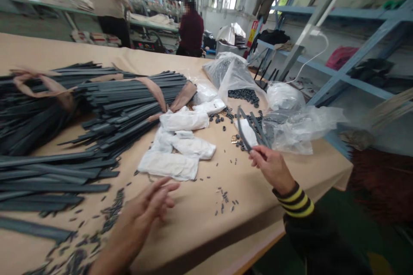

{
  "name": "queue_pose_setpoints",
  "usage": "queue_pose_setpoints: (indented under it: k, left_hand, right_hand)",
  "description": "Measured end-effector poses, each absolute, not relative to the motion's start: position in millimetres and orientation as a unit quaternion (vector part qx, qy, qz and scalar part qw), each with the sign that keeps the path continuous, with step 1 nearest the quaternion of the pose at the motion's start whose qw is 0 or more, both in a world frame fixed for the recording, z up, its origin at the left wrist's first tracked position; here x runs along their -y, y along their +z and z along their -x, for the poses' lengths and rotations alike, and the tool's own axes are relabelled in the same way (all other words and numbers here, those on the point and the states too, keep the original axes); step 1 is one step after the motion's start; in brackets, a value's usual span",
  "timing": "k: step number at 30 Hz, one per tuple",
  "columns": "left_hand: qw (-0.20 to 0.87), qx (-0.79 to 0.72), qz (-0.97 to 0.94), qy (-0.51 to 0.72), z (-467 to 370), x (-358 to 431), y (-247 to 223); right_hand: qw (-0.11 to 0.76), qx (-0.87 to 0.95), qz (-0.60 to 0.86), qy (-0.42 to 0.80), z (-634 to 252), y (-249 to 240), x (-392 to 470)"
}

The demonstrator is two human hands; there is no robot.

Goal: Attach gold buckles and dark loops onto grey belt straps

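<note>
My right hand (pixel 272 167) pinches the near end of a dark grey strip (pixel 243 131), which curves up and away over the table. Beside it lie more dark strips (pixel 260 129), a white packet (pixel 248 132) and small black pieces (pixel 240 142). My left hand (pixel 148 206) hovers above the table with its fingers apart and nothing in it. Just beyond it lie white packets (pixel 169 164). Between my hands, tiny dark bits (pixel 225 197) are scattered on the brown table cover (pixel 200 206).
Tied bundles of dark strips (pixel 129 99) and loose strips (pixel 48 176) cover the left side. Clear plastic bags (pixel 229 71) stand at the back and right (pixel 300 124). Blue shelving (pixel 355 64) rises on the right. Two people are beyond the table.
</note>
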State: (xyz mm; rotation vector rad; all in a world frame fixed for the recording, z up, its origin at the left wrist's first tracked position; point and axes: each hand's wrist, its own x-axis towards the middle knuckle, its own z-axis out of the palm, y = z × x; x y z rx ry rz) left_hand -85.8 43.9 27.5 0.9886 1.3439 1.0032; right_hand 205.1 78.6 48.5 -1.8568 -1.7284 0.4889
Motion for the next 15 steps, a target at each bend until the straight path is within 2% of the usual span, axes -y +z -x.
queue_pose_setpoints:
  k: [3,5,10,15]
  left_hand:
    - [0.665,-0.484,-0.325,0.467,60.0,-33.5,28.1]
    - [0.669,-0.456,-0.264,0.525,50.6,-35.7,23.2]
    - [0.662,-0.473,-0.209,0.543,67.8,-36.1,8.4]
    - [0.634,-0.505,-0.185,0.556,78.2,-33.9,4.8]
  right_hand:
    - [0.247,0.648,0.541,0.476,-157.8,43.9,-36.7]
    - [0.213,0.606,0.501,0.581,-142.9,35.6,-16.8]
    - [0.161,0.523,0.498,0.673,-155.7,16.1,-5.5]
    - [0.154,0.487,0.489,0.708,-165.3,11.0,-8.0]
